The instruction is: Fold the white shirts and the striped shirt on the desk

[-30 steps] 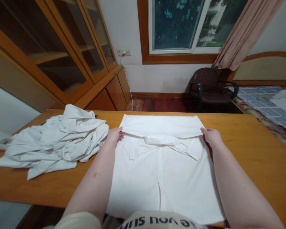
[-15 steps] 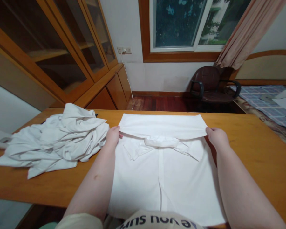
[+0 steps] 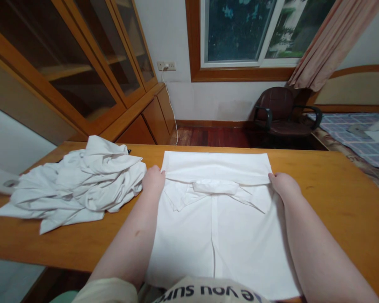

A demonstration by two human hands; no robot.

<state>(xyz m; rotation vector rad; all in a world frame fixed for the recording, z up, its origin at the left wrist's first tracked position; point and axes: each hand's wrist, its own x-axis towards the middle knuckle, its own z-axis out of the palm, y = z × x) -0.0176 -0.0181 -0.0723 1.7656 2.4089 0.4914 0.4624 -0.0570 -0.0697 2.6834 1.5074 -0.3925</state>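
A white shirt lies spread before me, its front strip running down the middle toward my body. Its far end is turned over into a flat band. Just below the band's edge a collar-like piece shows, with pointed flaps to both sides. My left hand is closed at the left end of the band's near edge, fingers partly hidden. At the right end of that same edge, my right hand pinches the cloth between thumb and fingers. The shirt's near end disappears under my torso.
A crumpled heap of white cloth lies left on the wooden table, beside a white perforated strip. Past the table are a glass-door cabinet, an office chair and a bed.
Both hands have shifted slightly inward, toward each other, and a little nearer to me at the band's edge. The band's near edge now lies a bit lower and straighter.
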